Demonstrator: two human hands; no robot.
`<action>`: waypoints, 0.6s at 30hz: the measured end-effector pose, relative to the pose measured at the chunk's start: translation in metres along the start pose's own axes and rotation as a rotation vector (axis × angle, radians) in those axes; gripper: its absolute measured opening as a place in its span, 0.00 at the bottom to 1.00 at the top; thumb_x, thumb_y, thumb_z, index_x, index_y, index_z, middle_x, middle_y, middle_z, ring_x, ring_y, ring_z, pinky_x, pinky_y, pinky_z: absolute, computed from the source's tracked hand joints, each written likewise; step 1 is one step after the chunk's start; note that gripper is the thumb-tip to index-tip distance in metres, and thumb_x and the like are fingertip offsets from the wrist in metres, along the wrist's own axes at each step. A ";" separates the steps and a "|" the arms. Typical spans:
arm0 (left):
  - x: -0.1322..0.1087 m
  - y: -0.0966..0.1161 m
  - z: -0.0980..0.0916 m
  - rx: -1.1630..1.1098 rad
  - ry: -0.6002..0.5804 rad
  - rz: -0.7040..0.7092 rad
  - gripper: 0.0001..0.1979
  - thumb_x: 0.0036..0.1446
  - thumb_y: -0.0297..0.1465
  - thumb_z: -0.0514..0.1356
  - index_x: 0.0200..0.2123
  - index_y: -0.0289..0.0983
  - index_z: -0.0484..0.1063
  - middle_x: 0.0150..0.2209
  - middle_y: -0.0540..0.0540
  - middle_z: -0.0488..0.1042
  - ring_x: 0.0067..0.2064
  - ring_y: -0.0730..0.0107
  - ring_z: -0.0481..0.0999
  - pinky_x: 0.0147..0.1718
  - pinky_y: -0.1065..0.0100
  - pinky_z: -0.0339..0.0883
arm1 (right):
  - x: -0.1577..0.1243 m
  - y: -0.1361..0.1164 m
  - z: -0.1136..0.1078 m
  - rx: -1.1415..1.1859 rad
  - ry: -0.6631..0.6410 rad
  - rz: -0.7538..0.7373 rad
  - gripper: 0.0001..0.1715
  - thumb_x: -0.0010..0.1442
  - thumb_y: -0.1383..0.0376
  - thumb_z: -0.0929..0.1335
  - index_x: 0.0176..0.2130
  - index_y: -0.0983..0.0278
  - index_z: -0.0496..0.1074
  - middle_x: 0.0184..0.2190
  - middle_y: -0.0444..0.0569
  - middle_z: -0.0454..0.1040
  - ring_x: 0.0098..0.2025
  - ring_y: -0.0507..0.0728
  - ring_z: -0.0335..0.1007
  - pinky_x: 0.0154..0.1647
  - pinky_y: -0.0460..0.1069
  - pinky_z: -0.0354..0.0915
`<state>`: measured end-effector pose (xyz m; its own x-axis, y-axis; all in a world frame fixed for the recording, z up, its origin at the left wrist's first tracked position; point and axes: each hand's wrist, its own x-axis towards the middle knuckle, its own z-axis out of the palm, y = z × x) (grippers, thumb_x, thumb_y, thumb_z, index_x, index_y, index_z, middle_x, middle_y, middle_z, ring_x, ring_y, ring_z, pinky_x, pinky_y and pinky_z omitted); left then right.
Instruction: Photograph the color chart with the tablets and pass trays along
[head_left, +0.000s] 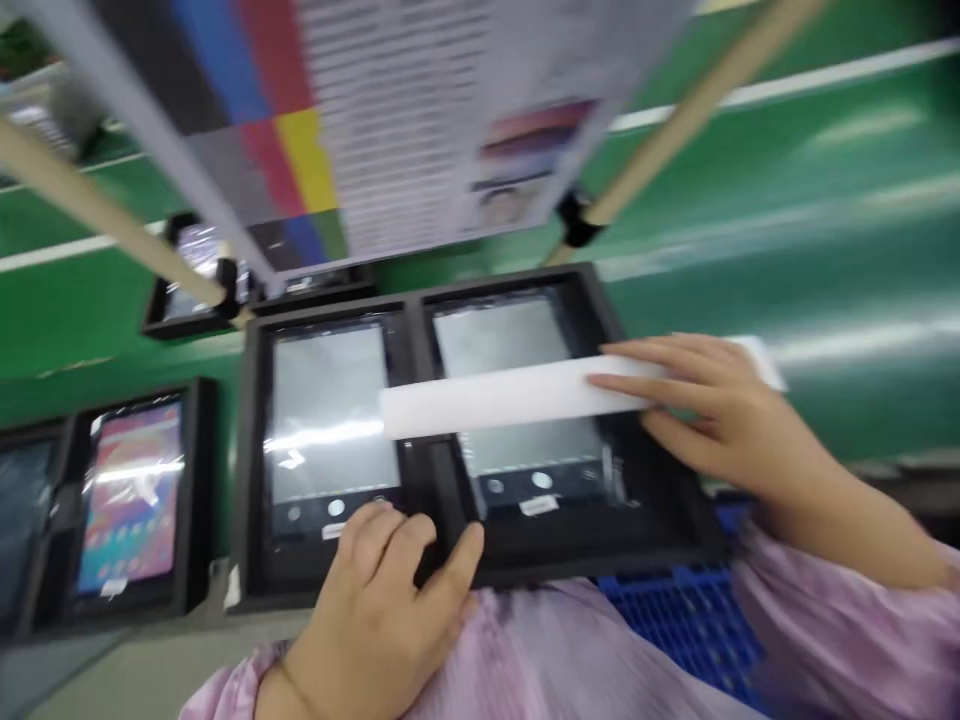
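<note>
A black two-slot tray [420, 400] lies in front of me with a tablet in each slot: the left tablet [330, 420] and the right tablet [525, 400], both with pale grey screens. My left hand [390, 600] grips the tray's near edge, its fingers curled over the rim between the slots. My right hand [712, 420] holds one end of a long white strip [510, 398] that lies across the right tablet, fingers pressed on it.
Another black tray [195, 500] at the left holds a tablet [131, 500] with a lit colourful screen. More trays [187, 290] sit behind on the green belt [787, 250]. A hanging printed sheet [390, 120] and beige frame tubes overhang. A blue crate [690, 610] is below right.
</note>
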<state>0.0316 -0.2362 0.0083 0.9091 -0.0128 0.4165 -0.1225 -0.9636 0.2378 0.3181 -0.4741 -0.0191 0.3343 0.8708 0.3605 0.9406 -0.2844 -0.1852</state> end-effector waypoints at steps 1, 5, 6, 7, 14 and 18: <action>0.011 0.007 0.006 0.035 -0.042 0.006 0.15 0.67 0.32 0.55 0.52 0.42 0.77 0.41 0.44 0.70 0.46 0.59 0.66 0.53 0.56 0.62 | -0.005 0.005 -0.008 -0.007 -0.018 0.024 0.21 0.64 0.70 0.62 0.51 0.56 0.76 0.55 0.55 0.73 0.53 0.66 0.71 0.53 0.65 0.64; 0.044 0.029 0.029 0.066 -0.171 0.095 0.17 0.68 0.33 0.54 0.56 0.45 0.75 0.43 0.44 0.70 0.46 0.59 0.66 0.54 0.55 0.58 | -0.053 0.036 -0.044 -0.098 0.006 0.157 0.20 0.65 0.70 0.61 0.49 0.58 0.77 0.53 0.56 0.75 0.52 0.66 0.71 0.51 0.65 0.64; 0.049 0.034 0.034 0.064 -0.176 0.110 0.17 0.68 0.34 0.54 0.56 0.44 0.75 0.42 0.44 0.70 0.46 0.59 0.66 0.54 0.55 0.58 | -0.067 0.043 -0.052 -0.128 0.024 0.171 0.19 0.65 0.70 0.61 0.49 0.59 0.77 0.52 0.57 0.75 0.50 0.66 0.71 0.50 0.65 0.64; 0.053 0.038 0.037 0.065 -0.170 0.114 0.16 0.69 0.34 0.54 0.55 0.43 0.75 0.42 0.44 0.69 0.45 0.59 0.66 0.53 0.55 0.58 | -0.080 0.049 -0.060 -0.153 0.033 0.174 0.19 0.65 0.70 0.61 0.49 0.59 0.76 0.52 0.58 0.75 0.49 0.67 0.72 0.49 0.65 0.65; 0.065 0.045 0.044 0.135 -0.205 0.122 0.18 0.70 0.36 0.51 0.51 0.40 0.78 0.41 0.42 0.68 0.44 0.57 0.65 0.49 0.55 0.59 | -0.110 0.065 -0.075 -0.176 0.093 0.239 0.17 0.66 0.66 0.62 0.49 0.54 0.75 0.52 0.55 0.76 0.49 0.67 0.71 0.50 0.66 0.64; 0.050 0.028 0.031 0.087 -0.215 0.290 0.17 0.68 0.35 0.54 0.54 0.37 0.76 0.38 0.45 0.62 0.41 0.62 0.64 0.52 0.56 0.58 | -0.115 0.072 -0.070 -0.090 0.099 0.290 0.17 0.65 0.62 0.64 0.49 0.49 0.77 0.53 0.51 0.76 0.48 0.65 0.72 0.54 0.66 0.64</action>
<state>0.0856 -0.2720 0.0084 0.9055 -0.3353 0.2600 -0.3612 -0.9307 0.0577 0.3519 -0.6230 -0.0099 0.5895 0.7058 0.3928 0.8050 -0.5537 -0.2131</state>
